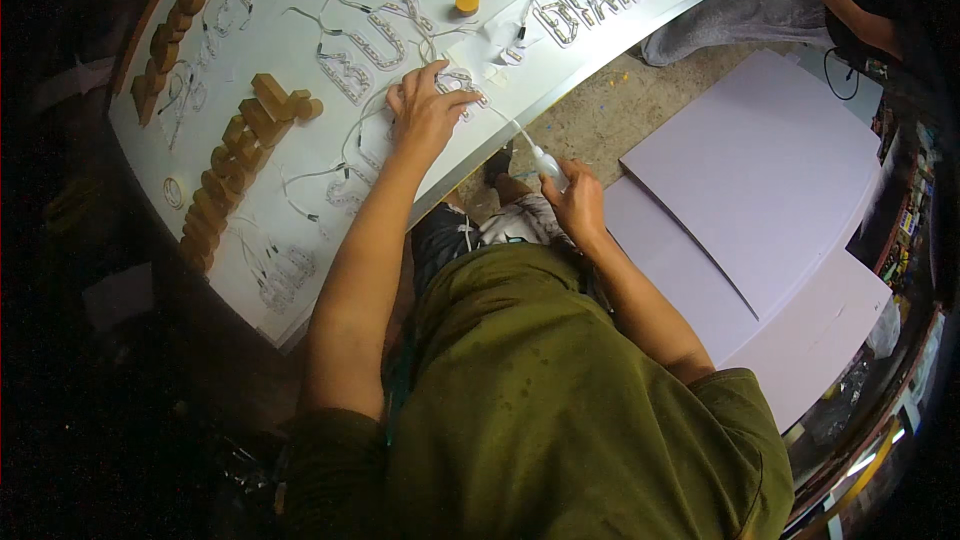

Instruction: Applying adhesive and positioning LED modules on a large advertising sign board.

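The relation on which everything hangs is a line running from near right to far left. A white bottle-like tool point(549, 168) is held in the right hand point(577, 202), its fingers curled closely around the body, just off the near edge of the white table point(270, 50). Its long axis is slanted away from the palm, and its thin nozzle point(518, 130) is directed over the edge toward a pale outlined piece point(458, 81) lying on the tabletop. Whether the piece is touched by the tip cannot be told.

The piece is covered in part by the left hand point(428, 112) — the nearer of the two — with the fingers set wide, the thumb stretched to the right across it and the fingertips placed on its far left side. From the right fingers, the piece lies far and to the left — the gap being spanned by the nozzle.
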